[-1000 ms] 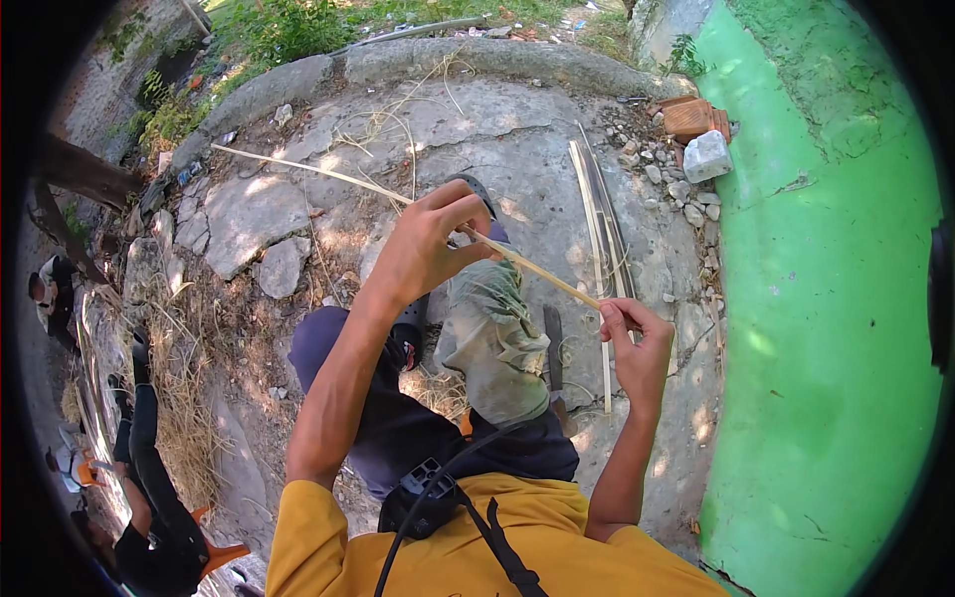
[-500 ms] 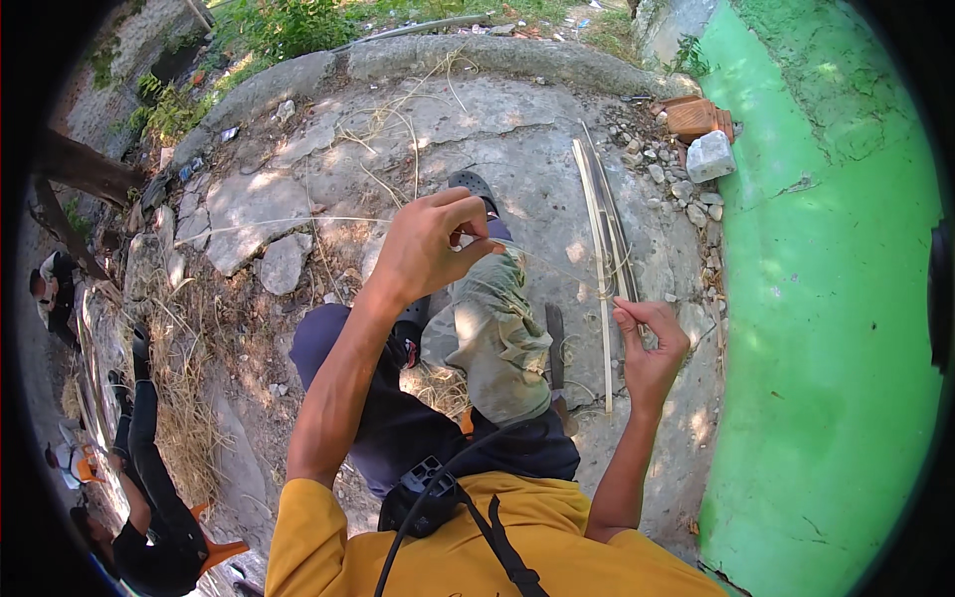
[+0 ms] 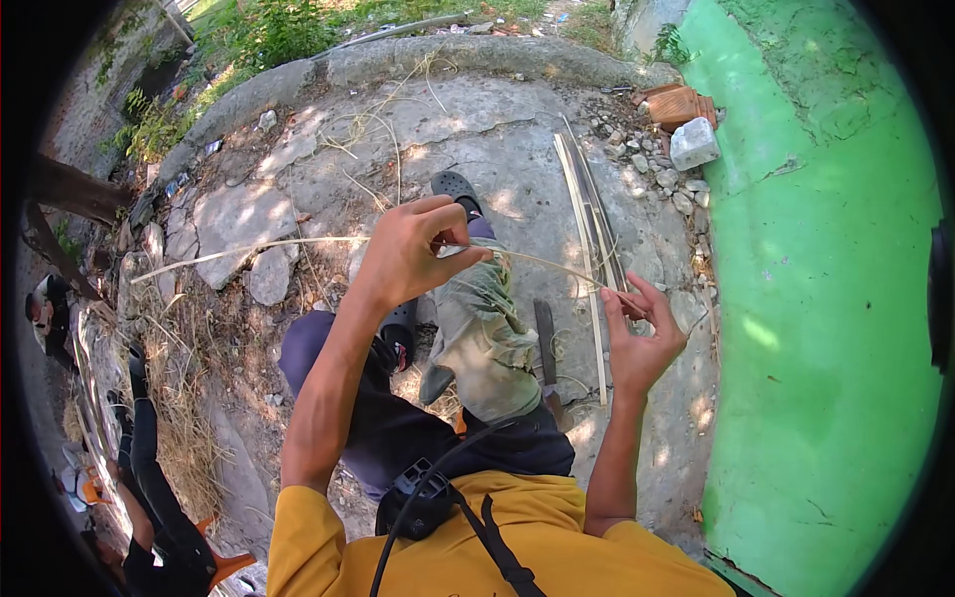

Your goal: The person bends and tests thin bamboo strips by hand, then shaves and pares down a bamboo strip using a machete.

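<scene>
The left hand (image 3: 411, 254) and the right hand (image 3: 642, 336) are each pinching a long, thin, pale tan, wood-like strip (image 3: 542, 262) between thumb and fingers, while it is running above the crumpled grey-green cloth (image 3: 487, 348) covering one leg and projecting leftward over the cracked grey concrete ground (image 3: 497, 129)

Worn on the person's head, one wide fisheye camera looked steeply down over the yellow shirt (image 3: 428, 557), near the left hand (image 3: 403, 257) and right hand (image 3: 642, 343), toward the concrete ground (image 3: 477, 114); its round picture curved toward dark corners.
</scene>
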Action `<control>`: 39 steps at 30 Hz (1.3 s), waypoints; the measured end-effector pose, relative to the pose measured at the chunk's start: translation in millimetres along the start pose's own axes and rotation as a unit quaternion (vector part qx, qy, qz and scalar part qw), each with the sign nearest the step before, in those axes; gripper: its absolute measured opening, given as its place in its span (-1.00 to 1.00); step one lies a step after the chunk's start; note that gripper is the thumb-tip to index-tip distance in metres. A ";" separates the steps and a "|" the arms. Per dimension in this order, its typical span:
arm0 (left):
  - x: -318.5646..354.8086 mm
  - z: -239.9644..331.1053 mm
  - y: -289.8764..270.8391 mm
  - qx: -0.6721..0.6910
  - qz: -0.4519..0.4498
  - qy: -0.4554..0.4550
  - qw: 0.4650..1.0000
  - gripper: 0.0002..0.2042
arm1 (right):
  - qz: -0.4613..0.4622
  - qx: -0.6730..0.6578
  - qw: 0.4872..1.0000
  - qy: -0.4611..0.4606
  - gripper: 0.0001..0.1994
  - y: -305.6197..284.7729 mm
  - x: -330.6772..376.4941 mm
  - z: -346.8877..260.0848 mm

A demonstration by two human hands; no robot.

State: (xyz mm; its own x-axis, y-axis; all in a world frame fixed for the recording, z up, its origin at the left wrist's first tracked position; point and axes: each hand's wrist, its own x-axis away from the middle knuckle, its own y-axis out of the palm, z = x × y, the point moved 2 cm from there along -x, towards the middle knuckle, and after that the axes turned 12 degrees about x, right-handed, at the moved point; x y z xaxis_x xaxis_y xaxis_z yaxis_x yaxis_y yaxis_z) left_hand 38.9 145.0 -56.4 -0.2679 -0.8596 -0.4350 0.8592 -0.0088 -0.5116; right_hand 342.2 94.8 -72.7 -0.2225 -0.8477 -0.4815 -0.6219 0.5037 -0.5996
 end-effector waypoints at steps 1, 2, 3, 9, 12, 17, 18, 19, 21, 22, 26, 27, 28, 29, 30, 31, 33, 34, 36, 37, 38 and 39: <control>-0.4 1.8 0.7 0.004 0.009 -0.015 1.000 -0.68 | 0.009 0.001 1.000 0.010 -0.69 1.1 1.3 0.2; -0.5 2.5 2.0 0.007 0.017 -0.030 0.999 -0.67 | 0.018 0.002 1.000 0.021 -0.69 2.0 2.7 0.6; -0.7 2.2 1.9 0.008 0.015 -0.030 0.999 -0.67 | 0.018 0.003 1.000 0.023 -0.69 4.2 3.1 0.0; -4.1 12.0 1.9 -0.024 -0.019 -0.027 0.999 -0.67 | 0.019 0.033 0.996 -0.076 -0.74 6.8 -5.8 4.6; 5.6 31.2 -7.3 -0.084 -0.044 0.021 0.995 -0.70 | -0.009 -0.015 0.999 -0.047 -0.72 8.8 -13.4 10.0; 30.6 76.1 -14.3 -0.169 -0.026 -0.086 0.982 -0.68 | -0.065 -0.138 0.980 0.127 -0.54 60.7 0.4 93.5; 34.9 77.9 -9.7 -0.172 -0.024 -0.094 0.980 -0.68 | -0.159 -0.071 0.971 0.161 -0.52 84.2 16.6 141.0; 41.1 77.0 -4.5 -0.165 -0.009 -0.133 0.977 -0.69 | -0.253 -0.002 0.948 0.191 -0.50 109.6 40.9 192.5; 57.6 71.7 5.2 -0.136 0.020 -0.206 0.969 -0.69 | -0.439 0.207 0.854 0.187 -0.39 152.4 103.6 272.1; 63.9 67.5 12.9 -0.093 0.035 -0.241 0.966 -0.70 | -0.495 0.281 0.798 0.200 -0.26 161.1 132.4 289.5; 90.4 48.9 43.4 -0.001 0.094 -0.326 0.941 -0.70 | -0.555 0.372 0.713 0.212 -0.10 160.2 222.8 323.9; 94.6 45.0 48.4 0.043 0.118 -0.349 0.929 -0.69 | -0.557 0.371 0.711 0.218 -0.07 157.4 239.3 325.5; 96.0 42.4 51.3 0.043 0.123 -0.360 0.924 -0.69 | -0.557 0.370 0.708 0.226 -0.03 154.2 252.0 326.9; 98.2 38.7 54.1 0.074 0.134 -0.399 0.904 -0.70 | -0.565 0.374 0.702 0.220 -0.03 151.1 262.6 329.3; 101.7 35.4 56.1 0.105 0.145 -0.437 0.882 -0.70 | -0.541 0.371 0.722 0.221 -0.09 147.8 270.8 328.2; 100.5 31.8 55.6 0.138 0.152 -0.468 0.859 -0.71 | -0.516 0.367 0.741 0.222 -0.14 145.6 276.6 328.2; 101.0 22.7 55.8 0.157 0.177 -0.471 0.850 -0.72 | -0.517 0.357 0.744 0.226 -0.22 146.7 286.1 330.3; 101.4 19.3 55.1 0.176 0.197 -0.465 0.845 -0.72 | -0.510 0.343 0.752 0.237 -0.30 147.4 289.3 331.7; 103.1 11.2 58.2 0.179 0.181 -0.467 0.847 -0.72 | -0.499 0.292 0.781 0.237 -0.36 145.8 298.7 351.2; 101.9 7.2 62.9 0.186 0.158 -0.463 0.852 -0.72 | -0.478 0.240 0.810 0.242 -0.42 140.9 305.6 370.5; 98.6 4.5 68.7 0.199 0.156 -0.460 0.851 -0.72 | -0.472 0.253 0.809 0.244 -0.42 131.8 313.8 392.5; 96.8 5.9 70.4 0.187 0.160 -0.421 0.873 -0.73 | -0.443 0.208 0.847 0.210 -0.45 130.5 318.7 392.9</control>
State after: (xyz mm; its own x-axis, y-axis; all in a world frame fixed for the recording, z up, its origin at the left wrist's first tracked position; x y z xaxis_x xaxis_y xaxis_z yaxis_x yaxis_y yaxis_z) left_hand 76.1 58.2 -130.2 0.2917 -0.9181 0.2684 0.9559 0.2695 -0.1169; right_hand 485.1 -44.4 -555.6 -0.1093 -0.8638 0.4918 -0.3866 -0.4189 -0.8216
